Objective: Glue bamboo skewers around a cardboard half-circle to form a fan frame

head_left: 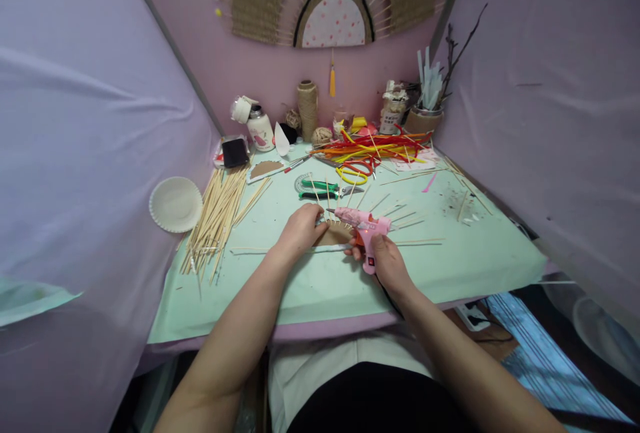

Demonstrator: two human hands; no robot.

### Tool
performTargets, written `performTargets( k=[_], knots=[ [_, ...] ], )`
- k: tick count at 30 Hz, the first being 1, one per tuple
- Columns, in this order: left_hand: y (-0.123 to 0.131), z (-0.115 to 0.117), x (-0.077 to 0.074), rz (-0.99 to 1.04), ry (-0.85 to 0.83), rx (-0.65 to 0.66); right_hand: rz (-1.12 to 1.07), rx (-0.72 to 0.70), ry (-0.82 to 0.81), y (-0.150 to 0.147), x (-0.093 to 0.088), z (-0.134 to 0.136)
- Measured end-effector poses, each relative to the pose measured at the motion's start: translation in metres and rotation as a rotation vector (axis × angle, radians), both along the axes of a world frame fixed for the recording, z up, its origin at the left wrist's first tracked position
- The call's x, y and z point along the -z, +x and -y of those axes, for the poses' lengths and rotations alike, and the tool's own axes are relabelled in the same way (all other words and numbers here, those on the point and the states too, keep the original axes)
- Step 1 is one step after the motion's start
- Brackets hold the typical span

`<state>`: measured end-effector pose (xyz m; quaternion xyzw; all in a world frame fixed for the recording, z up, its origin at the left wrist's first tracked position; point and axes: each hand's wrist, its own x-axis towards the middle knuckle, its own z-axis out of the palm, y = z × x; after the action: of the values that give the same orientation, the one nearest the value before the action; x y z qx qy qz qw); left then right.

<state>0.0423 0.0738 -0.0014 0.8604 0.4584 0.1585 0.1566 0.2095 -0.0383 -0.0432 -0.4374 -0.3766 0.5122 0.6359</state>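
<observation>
My right hand [386,261] grips the handle of a pink hot glue gun [361,222], its nozzle pointing left over a brown cardboard piece [334,235] with thin wooden sticks fanned out from it. My left hand [299,229] rests on the left edge of that cardboard, fingers curled down and pressing on it. Both hands work at the middle of a mint green table [450,266].
A heap of bamboo sticks [220,213] lies left, beside a white paper plate [176,203]. Green-handled pliers [323,189], yellow scissors [353,174] and coloured pipe cleaners [375,146] lie behind. Twine spools, bottles and a cup stand against the back wall. Purple cloth walls close in both sides.
</observation>
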Motion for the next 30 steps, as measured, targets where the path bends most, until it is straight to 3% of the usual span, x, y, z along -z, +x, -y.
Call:
performTargets(
  k=[9, 14, 18, 24, 30],
  knots=[
    [0.0, 0.001, 0.001, -0.009, 0.014, 0.005, -0.018, -0.019, 0.002, 0.0, -0.002, 0.0],
    [-0.008, -0.001, -0.003, 0.094, -0.036, -0.014, -0.027, -0.011, -0.003, -0.001, -0.003, 0.0],
    [-0.013, -0.005, -0.003, 0.128, 0.049, -0.001, -0.069, -0.023, 0.011, -0.001, -0.002, 0.0],
    [-0.003, -0.009, 0.004, 0.12, 0.133, -0.056, -0.077, -0.027, 0.015, 0.0, -0.002, -0.001],
    [0.005, -0.012, 0.006, 0.098, 0.115, -0.094, -0.069, -0.026, 0.006, -0.001, -0.002, -0.001]
  ],
)
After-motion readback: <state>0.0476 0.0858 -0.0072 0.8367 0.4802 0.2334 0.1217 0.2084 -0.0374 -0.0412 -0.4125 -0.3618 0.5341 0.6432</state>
